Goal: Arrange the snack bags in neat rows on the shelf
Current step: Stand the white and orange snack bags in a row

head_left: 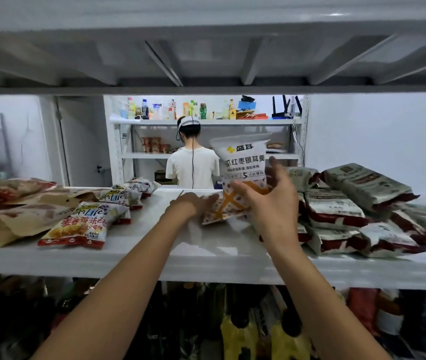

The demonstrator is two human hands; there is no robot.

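Note:
A white snack bag [244, 162] with an orange-patterned bottom stands upright at the middle of the white shelf [206, 266]. My right hand [271, 201] holds it at its lower right, fingers curled round its side. My left hand [192, 205] touches a second bag of the same orange pattern [219, 207] that lies flat beneath it; how the fingers lie is hidden. A row of white-and-red chip bags [84, 224] lies to the left. Stacked white-and-dark-red bags [349, 216] lie to the right.
Brown paper pouches [6, 219] and red bags [12, 188] lie at the far left. An upper shelf [206, 61] hangs close overhead. A person [192, 165] stands beyond, facing another rack. Bottles and bags fill the level below [245, 331].

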